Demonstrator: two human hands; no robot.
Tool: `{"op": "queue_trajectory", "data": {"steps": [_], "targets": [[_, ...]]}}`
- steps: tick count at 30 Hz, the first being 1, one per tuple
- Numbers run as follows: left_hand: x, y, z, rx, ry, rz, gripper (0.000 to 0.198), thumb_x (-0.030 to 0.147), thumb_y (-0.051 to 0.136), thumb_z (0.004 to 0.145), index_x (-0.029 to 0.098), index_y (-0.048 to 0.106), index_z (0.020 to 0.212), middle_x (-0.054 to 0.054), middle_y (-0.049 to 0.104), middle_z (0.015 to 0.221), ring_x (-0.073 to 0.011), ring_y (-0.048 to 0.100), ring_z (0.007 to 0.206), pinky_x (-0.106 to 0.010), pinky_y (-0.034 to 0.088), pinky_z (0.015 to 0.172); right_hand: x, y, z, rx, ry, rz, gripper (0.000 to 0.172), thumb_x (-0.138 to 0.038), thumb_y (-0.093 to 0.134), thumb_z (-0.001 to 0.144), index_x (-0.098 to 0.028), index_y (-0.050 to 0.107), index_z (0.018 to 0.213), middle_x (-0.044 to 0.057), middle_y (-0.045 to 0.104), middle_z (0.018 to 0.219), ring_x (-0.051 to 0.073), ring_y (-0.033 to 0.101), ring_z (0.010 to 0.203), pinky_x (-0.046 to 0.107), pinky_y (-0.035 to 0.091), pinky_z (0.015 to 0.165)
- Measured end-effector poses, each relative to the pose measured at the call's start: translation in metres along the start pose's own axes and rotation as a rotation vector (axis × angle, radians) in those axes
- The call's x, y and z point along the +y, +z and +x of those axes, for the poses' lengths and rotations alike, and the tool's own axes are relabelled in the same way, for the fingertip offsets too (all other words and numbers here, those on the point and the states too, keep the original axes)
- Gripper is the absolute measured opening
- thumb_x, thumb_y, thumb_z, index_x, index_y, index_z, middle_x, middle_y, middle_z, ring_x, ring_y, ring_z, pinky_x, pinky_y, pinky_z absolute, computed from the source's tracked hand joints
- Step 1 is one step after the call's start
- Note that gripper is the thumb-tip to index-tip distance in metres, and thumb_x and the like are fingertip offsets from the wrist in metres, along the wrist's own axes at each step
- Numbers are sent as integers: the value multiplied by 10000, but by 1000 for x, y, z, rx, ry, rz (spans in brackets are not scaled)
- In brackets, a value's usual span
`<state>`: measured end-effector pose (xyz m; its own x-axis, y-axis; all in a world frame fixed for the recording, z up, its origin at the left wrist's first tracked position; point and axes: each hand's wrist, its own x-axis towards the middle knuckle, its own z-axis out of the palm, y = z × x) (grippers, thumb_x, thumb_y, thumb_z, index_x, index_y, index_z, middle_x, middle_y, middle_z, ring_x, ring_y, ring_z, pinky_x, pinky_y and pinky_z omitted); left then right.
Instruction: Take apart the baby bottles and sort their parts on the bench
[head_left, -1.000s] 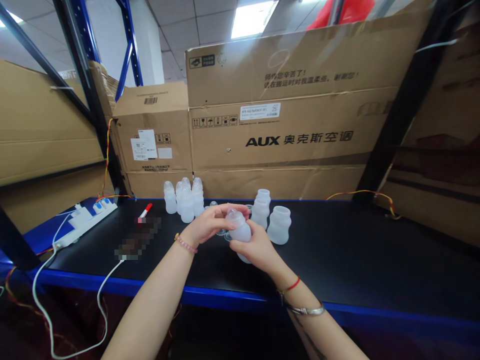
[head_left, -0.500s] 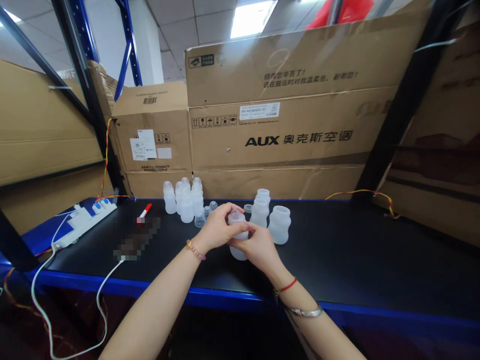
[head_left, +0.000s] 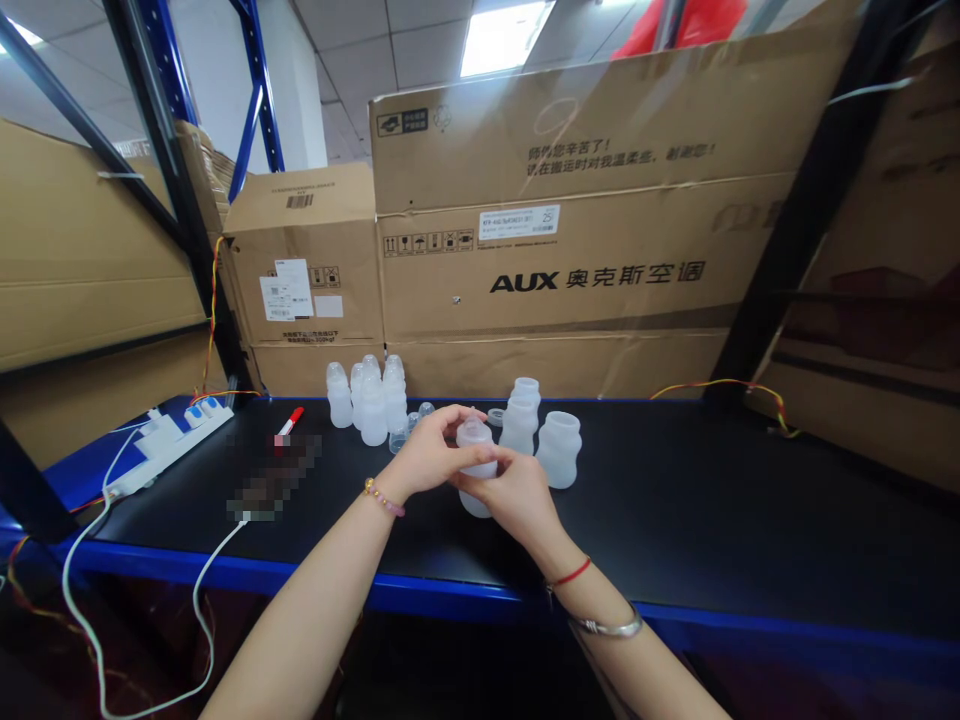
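1. The left grip [head_left: 427,455] was curled closed around the upper side of a frosted, translucent plastic bottle [head_left: 475,468]. The right grip [head_left: 514,490] pressed around its lower middle from the other side. Neither grip was spread, and the fingers of both lay against the bottle wall.
2. The bottle stood upright between the two grips, with its rounded top showing above the fingers. Its base showed below the hands, but I could not tell whether it touched the table.
3. The bottle was over the black table [head_left: 675,505], in from the back edge and nearer to it than to the blue front edge.
4. Holding the bottle closely with both grips looked a steady way to work: it kept the bottle upright and left its top uncovered.
5. A cluster of frosted plastic bottles [head_left: 373,410] stood near the back edge to the left, with small clear plastic cups [head_left: 400,440] just beside it. Two larger frosted plastic bottles [head_left: 559,450] stood to the right. A red-capped marker [head_left: 290,421] lay left of the hands, and a white power strip [head_left: 172,450] sat by the left corner.
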<state>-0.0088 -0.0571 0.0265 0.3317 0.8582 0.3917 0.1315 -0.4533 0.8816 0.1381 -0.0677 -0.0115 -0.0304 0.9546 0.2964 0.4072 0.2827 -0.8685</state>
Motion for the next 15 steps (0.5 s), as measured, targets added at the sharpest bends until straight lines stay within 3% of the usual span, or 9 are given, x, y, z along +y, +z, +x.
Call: {"op": "queue_trajectory", "data": {"steps": [3,7,15], "targets": [[-2,7,0,146,56,181,410,425,785,738,186,679,1054,-60,617,1037,-184,602,917,-312,495,840,-1,-1,0,25,-14,-31,441,-481,802,588,-166,777,895,41,721,692,230,653,665,275,422,554],[-1,11,-1,268,69,289,400,502,744,765,192,651,1000,-57,601,1017,-180,588,883,-304,490,794,-4,-4,-2,49,19,-43,397,-493,779,593,-157,752,802,43,712,673,224,639,649,272,422,542],[3,12,-3,156,11,138,426,402,771,746,186,606,1073,-29,657,941,-157,607,811,-287,488,759,-4,-7,-1,58,-43,-39,391,-491,751,613,-155,763,814,17,661,618,203,603,639,271,405,553]]}}
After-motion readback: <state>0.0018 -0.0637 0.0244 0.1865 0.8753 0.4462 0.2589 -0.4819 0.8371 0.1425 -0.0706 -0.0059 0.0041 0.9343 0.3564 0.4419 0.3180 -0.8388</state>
